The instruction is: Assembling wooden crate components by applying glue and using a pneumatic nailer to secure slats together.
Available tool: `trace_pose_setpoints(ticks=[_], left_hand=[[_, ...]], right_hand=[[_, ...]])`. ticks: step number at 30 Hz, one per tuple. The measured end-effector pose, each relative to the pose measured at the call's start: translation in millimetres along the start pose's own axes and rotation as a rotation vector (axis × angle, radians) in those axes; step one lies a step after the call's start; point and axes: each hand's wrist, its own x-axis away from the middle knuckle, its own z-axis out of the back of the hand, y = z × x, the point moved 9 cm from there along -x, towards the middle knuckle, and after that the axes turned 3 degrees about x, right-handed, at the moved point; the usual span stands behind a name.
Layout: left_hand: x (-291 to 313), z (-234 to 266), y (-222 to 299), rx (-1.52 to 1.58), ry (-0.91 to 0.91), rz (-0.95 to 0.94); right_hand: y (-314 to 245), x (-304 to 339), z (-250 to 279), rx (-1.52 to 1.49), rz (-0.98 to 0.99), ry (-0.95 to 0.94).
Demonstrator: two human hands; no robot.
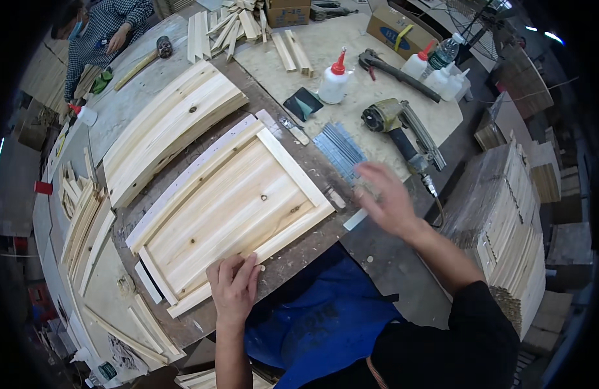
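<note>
A pale wooden panel (225,217) with raised edge strips lies at a slant on the workbench in front of me. My left hand (233,285) is at its near edge, fingers curled over the near strip (289,236). A small pale bit shows by the fingertips; I cannot make out whether it is loose. My right hand (385,200), slightly blurred, is raised right of the panel, thumb and fingers apart, with nothing visible in it. Nearest to it are grey rows of nail strips (339,150). Beyond them lies a nail gun (403,133) with an air hose.
A stack of curved panels (173,123) lies behind. Glue bottles (334,84), a hammer (400,74) and a sandpaper piece (303,104) are farther back. Curved strips (85,227) lie left, a mallet (147,59) far left near another person (108,32). Stacked boards (500,214) stand at right.
</note>
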Motion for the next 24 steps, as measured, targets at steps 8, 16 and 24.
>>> trace_pose_setpoints(ticks=[8, 16, 24], left_hand=[[-23, -25, 19, 0.059, -0.014, -0.06], [-25, -22, 21, 0.045, -0.044, -0.062], [-94, -18, 47, 0.053, -0.035, 0.008]], right_hand=[[137, -9, 58, 0.367, -0.429, 0.01], [144, -50, 38, 0.362, -0.588, -0.106], [148, -47, 39, 0.35, -0.598, -0.126]])
